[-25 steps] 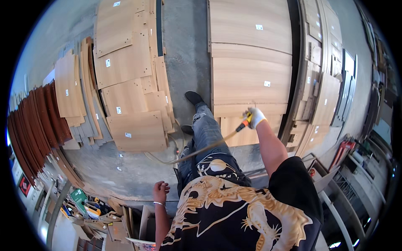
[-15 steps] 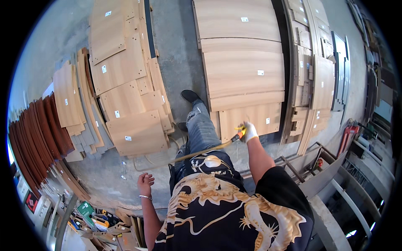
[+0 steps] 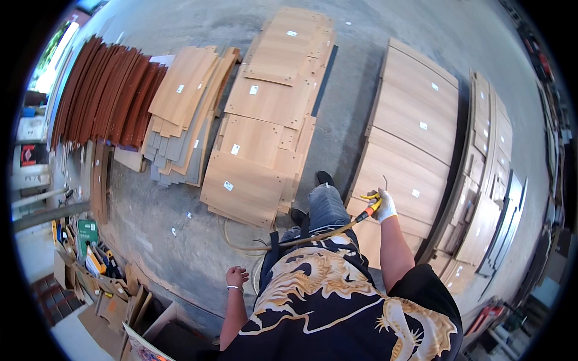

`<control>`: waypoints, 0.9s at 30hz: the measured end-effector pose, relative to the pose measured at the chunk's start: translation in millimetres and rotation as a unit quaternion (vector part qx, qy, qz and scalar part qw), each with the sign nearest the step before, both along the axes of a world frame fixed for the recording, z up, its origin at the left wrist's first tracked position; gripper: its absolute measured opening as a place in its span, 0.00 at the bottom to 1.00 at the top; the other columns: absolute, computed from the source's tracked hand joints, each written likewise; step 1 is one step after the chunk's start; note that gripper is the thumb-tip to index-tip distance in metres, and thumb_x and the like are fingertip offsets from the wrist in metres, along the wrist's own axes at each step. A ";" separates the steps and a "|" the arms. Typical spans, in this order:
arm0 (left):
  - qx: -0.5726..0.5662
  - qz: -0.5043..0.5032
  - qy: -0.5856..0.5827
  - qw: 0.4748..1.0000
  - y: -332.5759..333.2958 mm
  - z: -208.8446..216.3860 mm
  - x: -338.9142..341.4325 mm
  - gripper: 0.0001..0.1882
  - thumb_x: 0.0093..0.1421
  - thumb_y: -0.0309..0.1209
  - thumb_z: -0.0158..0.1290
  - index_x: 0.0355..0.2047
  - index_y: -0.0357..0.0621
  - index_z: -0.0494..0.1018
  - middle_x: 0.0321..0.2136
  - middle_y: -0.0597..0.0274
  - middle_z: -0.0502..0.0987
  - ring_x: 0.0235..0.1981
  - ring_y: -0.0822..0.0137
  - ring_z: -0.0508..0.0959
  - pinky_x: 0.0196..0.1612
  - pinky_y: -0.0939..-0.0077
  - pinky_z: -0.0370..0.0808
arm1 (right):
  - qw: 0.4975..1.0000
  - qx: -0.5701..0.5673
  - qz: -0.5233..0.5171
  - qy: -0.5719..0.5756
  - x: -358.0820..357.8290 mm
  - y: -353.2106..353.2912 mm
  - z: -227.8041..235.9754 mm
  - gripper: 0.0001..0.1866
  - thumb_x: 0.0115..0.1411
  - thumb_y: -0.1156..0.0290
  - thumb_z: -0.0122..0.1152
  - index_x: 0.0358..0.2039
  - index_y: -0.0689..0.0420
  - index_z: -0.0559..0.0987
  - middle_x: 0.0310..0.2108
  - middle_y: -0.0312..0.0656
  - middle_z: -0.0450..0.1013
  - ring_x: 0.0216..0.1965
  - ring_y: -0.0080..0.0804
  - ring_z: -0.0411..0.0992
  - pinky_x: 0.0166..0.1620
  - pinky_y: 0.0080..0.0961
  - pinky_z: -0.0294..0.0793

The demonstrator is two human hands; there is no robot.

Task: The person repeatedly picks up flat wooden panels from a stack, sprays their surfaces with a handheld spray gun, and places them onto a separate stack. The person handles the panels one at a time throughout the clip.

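"Where's the light from?"
"Cool daylight fills the workshop, fiercest at upper left, where a tall white-bright opening (image 3: 60, 48) burns out beside blurred greenery."
"Shadows?"
"Soft ones; a dim band darkens the smooth grey concrete floor (image 3: 337, 108) beside the long stack of pale wood-grain panels (image 3: 409, 150). Farther right, flat glossy blue-grey boards (image 3: 509, 207) catch a pale glare."
"And sharpness?"
"Good near the middle: the yellow-and-orange hose-fed hand tool (image 3: 365, 213) reads clearly. Outward, straight edges bow, the right margin turns murky, and a black rounded rim closes the view."
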State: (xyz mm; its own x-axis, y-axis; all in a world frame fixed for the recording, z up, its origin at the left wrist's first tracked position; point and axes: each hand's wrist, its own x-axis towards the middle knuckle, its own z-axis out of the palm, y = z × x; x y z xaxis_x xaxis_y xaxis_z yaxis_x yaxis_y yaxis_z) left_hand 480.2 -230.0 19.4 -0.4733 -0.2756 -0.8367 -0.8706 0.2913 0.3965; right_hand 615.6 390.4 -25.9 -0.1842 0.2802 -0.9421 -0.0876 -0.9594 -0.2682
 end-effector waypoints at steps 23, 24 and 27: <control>-0.129 -0.345 -0.136 0.920 353.3 17.6 -83.0 0.27 0.65 0.49 0.39 0.31 0.40 0.80 0.34 0.39 0.79 0.40 0.38 0.78 0.47 0.50 0.72 | 0.895 -0.147 0.420 -0.027 -371.2 -22.5 -88.0 0.11 0.61 0.66 0.56 0.39 0.60 0.74 0.31 0.52 0.76 0.13 0.31 0.66 0.17 0.31 0.71; -0.132 -0.347 -0.132 0.919 373.9 9.4 -99.2 0.26 0.65 0.48 0.39 0.32 0.40 0.80 0.34 0.38 0.79 0.40 0.38 0.78 0.47 0.50 0.72 | 0.906 -0.143 0.398 0.000 -386.5 -2.0 -92.2 0.12 0.61 0.66 0.56 0.40 0.61 0.74 0.32 0.52 0.76 0.13 0.31 0.67 0.17 0.31 0.72; -0.116 -0.353 -0.068 0.926 428.7 -36.5 -160.1 0.25 0.65 0.46 0.38 0.34 0.39 0.78 0.34 0.39 0.79 0.39 0.39 0.78 0.45 0.50 0.73 | 0.919 -0.152 0.355 0.083 -455.1 68.3 -92.8 0.14 0.65 0.65 0.53 0.45 0.61 0.73 0.35 0.51 0.76 0.18 0.33 0.70 0.20 0.29 0.74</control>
State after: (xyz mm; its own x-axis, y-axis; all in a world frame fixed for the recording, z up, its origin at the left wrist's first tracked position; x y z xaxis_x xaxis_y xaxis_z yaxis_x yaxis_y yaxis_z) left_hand 320.1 198.8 -17.1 -0.4982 -0.1177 -0.8590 -0.4678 0.8706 0.1521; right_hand 160.6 458.6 -118.8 -0.3663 -0.2377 -0.8996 0.5738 -0.8188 -0.0173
